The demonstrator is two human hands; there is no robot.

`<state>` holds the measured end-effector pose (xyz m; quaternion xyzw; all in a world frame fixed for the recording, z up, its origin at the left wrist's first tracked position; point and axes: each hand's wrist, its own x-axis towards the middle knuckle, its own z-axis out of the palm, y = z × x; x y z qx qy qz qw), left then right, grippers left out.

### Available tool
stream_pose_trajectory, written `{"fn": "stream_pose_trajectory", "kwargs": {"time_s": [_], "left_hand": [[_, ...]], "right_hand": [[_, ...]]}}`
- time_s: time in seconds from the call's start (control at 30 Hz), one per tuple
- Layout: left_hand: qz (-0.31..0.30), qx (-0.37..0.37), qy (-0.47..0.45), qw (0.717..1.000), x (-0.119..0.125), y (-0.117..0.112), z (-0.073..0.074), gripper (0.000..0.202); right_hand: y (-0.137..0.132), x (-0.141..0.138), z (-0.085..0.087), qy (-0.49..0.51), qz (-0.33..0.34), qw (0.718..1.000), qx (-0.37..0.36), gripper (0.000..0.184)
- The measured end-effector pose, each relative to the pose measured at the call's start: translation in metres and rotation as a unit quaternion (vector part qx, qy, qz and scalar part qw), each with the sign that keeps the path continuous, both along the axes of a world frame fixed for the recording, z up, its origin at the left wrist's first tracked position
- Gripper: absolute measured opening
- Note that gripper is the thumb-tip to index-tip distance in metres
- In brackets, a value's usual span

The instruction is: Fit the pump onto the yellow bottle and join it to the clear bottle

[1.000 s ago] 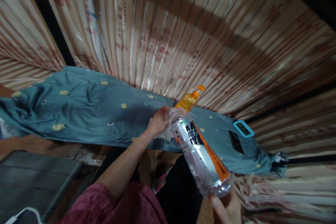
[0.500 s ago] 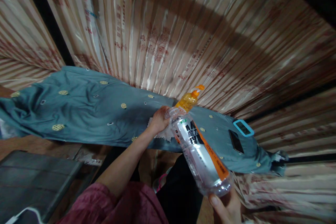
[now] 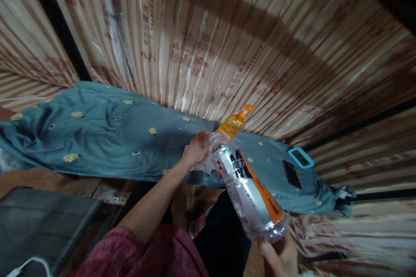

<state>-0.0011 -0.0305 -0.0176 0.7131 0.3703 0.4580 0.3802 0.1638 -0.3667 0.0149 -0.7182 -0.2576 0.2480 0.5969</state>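
Note:
A clear plastic bottle (image 3: 248, 194) with a silver, orange and black label is held tilted between both hands, its base toward me at the lower right. My right hand (image 3: 281, 257) grips it at the base, thumb on the near side. My left hand (image 3: 199, 149) is closed around the bottle's far end; some of its fingers are hidden. Just beyond that end is a pump bottle (image 3: 232, 125) of yellow liquid with an orange top. A whitish, ragged-edged piece of tissue or cloth (image 3: 206, 166) lies under my left hand.
A grey-green patterned cloth (image 3: 107, 134) covers the long narrow surface ahead. On its right lie a dark phone (image 3: 291, 175) and a blue-framed device with a display (image 3: 301, 158). A pleated curtain (image 3: 201, 43) hangs behind. At lower left stands a dark grey flat-topped piece (image 3: 42, 225).

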Motion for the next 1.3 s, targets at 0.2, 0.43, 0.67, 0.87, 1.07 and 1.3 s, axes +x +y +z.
{"fn": "stream_pose_trajectory", "kwargs": {"time_s": [0.2,0.43,0.67,0.87,1.07,1.3], "left_hand": [[0.003,-0.011,-0.001,1.0,-0.001,-0.002,0.003,0.034],[0.005,-0.012,0.004,1.0,-0.001,-0.003,0.006,0.036],[0.0,-0.008,0.004,1.0,-0.001,-0.002,0.006,0.041],[0.0,-0.01,-0.002,1.0,-0.001,-0.002,0.005,0.044],[0.001,-0.009,-0.003,1.0,-0.001,-0.002,0.004,0.042],[-0.001,-0.006,-0.002,1.0,-0.001,-0.001,0.003,0.042]], "right_hand": [[0.0,-0.003,0.0,-0.004,-0.001,1.0,0.008,0.097],[-0.001,0.0,-0.006,-0.024,0.025,0.999,0.021,0.095],[-0.002,0.004,-0.008,-0.007,0.027,0.999,0.025,0.094],[-0.004,0.007,-0.011,-0.009,0.032,0.999,0.027,0.094],[-0.002,0.002,-0.007,-0.01,0.015,1.0,0.019,0.095],[0.002,-0.007,0.002,-0.016,0.014,1.0,0.013,0.097]]}}
